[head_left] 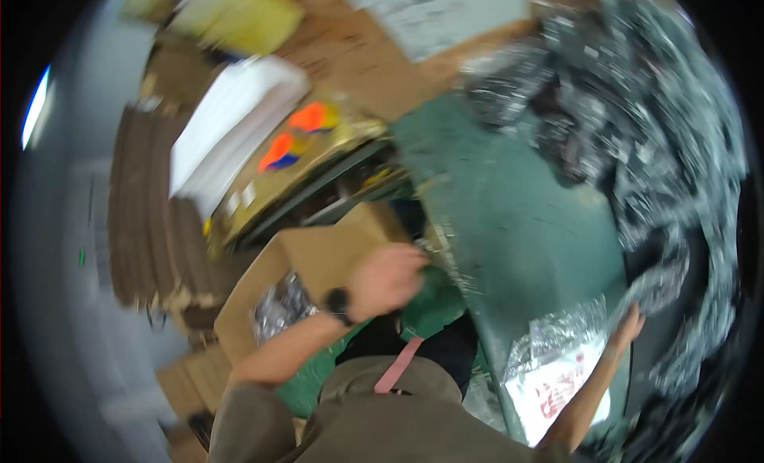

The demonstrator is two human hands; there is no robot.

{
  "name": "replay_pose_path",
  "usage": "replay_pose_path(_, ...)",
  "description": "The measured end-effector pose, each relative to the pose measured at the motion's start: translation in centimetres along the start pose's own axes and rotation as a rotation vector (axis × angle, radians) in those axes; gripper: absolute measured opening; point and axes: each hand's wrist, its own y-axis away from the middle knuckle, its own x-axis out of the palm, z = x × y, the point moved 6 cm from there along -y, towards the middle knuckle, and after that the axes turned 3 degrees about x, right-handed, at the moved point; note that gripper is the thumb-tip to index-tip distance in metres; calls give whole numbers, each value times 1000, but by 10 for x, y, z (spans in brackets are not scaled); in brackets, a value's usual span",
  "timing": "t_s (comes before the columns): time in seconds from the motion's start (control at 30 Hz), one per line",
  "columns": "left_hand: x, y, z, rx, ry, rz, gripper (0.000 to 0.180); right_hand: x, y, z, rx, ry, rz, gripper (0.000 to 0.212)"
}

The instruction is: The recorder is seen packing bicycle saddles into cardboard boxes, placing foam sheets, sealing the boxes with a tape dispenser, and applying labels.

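The left hand point(387, 280), blurred, hangs between the open cardboard box point(322, 242) and the green desk point(525, 224); I cannot tell whether its curled fingers hold anything. At the desk's right side, the right hand point(629, 326) meets crumpled clear plastic point(662, 284), its fingers' grip unclear, near a white-and-red packet point(557, 387).

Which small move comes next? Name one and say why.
Probably draw the crumpled plastic toward the body with the right hand: its fingers appear to be at the plastic's near end. The left hand is blurred near the cardboard box, so its grip can't be judged.
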Motion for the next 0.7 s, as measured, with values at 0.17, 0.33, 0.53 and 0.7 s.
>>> replay_pose_path(0.17,46,-10,-140,571,-29,30,52,78,235,56,-11,559,552,62)
replay_pose_path(0.33,7,35,-101,30,-183,304,50,248,416,174,-503,870,1461,43)
replay_pose_path(0.53,-175,183,63,-840,-6,-288,55,337,519,185,-494,253,1340,61)
replay_pose_path(0.7,-103,345,264,-1077,1083,-818,46,376,613,75,-362,597,1492,63)
